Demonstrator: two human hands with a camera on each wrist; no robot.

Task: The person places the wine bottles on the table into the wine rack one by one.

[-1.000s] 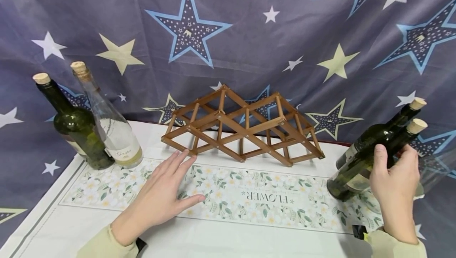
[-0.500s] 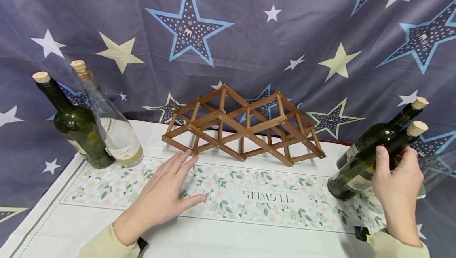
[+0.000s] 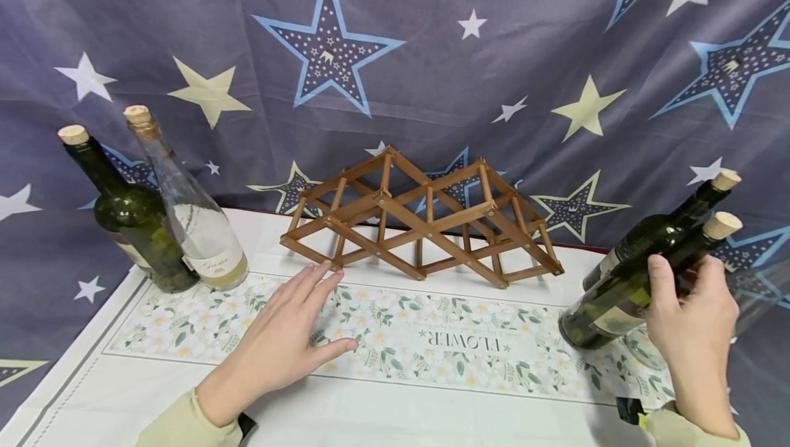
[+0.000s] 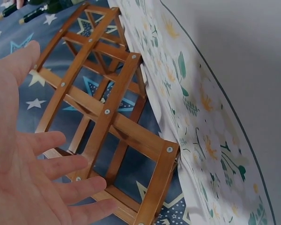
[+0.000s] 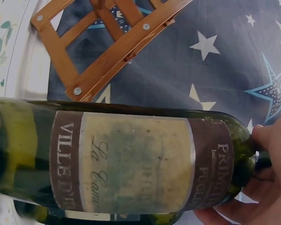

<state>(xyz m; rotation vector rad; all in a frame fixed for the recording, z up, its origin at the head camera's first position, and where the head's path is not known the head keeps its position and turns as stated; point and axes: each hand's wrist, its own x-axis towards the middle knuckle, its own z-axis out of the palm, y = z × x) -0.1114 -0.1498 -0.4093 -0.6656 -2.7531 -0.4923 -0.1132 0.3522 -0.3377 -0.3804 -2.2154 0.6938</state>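
Note:
My right hand (image 3: 694, 323) grips a green wine bottle (image 3: 611, 317) around its upper part, below the cork. The bottle leans, its base toward the rack, and its cream and brown label fills the right wrist view. Close behind it stands a second dark green corked bottle (image 3: 660, 227). A clear glass bottle (image 3: 644, 351) is mostly hidden behind the right hand. My left hand (image 3: 278, 337) is spread flat, palm down, with fingertips right at the front left corner of a brown wooden folding wine rack (image 3: 429, 234). No bottle lies in the rack.
At the left end of the table stand a corked green bottle (image 3: 132, 221) and a corked clear bottle (image 3: 206, 238). A floral runner (image 3: 395, 351) lies across the white tablecloth (image 3: 432, 413). A star-patterned curtain (image 3: 432, 90) hangs right behind the rack.
The base of the gripped green bottle has shifted a little left, and the bottle leans more. My right hand has moved slightly right and down. My left hand stays nearly still.

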